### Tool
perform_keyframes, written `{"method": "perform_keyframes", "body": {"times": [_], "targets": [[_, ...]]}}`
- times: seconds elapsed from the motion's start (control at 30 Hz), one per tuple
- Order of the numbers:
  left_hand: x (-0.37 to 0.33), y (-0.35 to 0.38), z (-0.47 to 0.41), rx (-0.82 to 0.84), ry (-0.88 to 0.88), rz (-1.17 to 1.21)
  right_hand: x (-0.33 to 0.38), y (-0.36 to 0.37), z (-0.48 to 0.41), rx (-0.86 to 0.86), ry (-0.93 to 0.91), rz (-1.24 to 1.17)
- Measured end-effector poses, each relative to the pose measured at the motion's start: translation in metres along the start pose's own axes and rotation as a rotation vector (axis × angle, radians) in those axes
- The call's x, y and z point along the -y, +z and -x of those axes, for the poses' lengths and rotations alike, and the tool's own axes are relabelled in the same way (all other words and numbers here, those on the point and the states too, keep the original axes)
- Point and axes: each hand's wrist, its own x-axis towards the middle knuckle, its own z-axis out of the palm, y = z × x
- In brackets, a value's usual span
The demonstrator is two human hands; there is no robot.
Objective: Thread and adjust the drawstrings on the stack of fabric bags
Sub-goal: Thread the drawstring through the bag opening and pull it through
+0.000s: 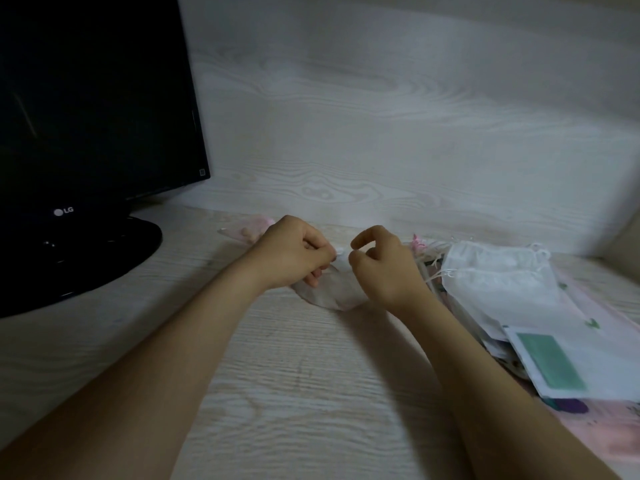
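Landmark: black flat-screen monitor (93,98), standing at far left of pale wood-grain counter (294,375).

Small translucent white fabric bag (332,289): lies on the counter right of the monitor's round base, between the two hands, top edge raised.

Left hand (294,254): sits just right of the monitor base. Curls tight, thumb and forefinger pinching the bag's top edge; lower fingertips touch the fabric.

Right hand (384,268): further right of the monitor, close beside the left. Forefinger hooked, thumb tucked under it, narrow gap. Meets the thin white drawstring (341,252) at the bag's mouth; cannot tell whether the cord is actually gripped.

Stack of white fabric bags (498,275): far right of the monitor, strings trailing toward the right hand.

White paper packet with green rectangle (561,362): right of the monitor, nearer the camera than the stack.

Blurred pink object (258,226): just right of the monitor base, behind the left hand.
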Motion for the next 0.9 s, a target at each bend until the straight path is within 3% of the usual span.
{"method": "perform_keyframes", "body": {"times": [0.13,0.33,0.5,0.57,0.67,0.8,0.9], "targets": [[-0.003,0.001,0.003,0.069,0.043,-0.125,0.01,-0.008,-0.001,0.002,0.164,-0.539],[-0.008,0.004,0.011,0.168,0.101,-0.201,0.009,-0.011,0.002,-0.042,0.166,-0.676],[-0.004,0.004,0.005,0.114,0.08,-0.081,0.01,-0.014,0.0,-0.048,0.047,-0.852],[-0.003,0.004,0.003,0.092,0.04,-0.004,0.006,-0.014,-0.003,-0.081,-0.04,-0.768],[-0.002,0.004,0.0,0.032,-0.027,0.103,0.001,-0.008,-0.003,-0.145,-0.228,-0.357],[-0.003,0.001,-0.003,0.001,-0.087,0.215,0.002,0.003,0.003,-0.084,-0.428,0.053],[-0.006,-0.002,-0.001,0.042,-0.084,0.194,0.003,0.004,0.003,-0.124,-0.519,0.202]]}}
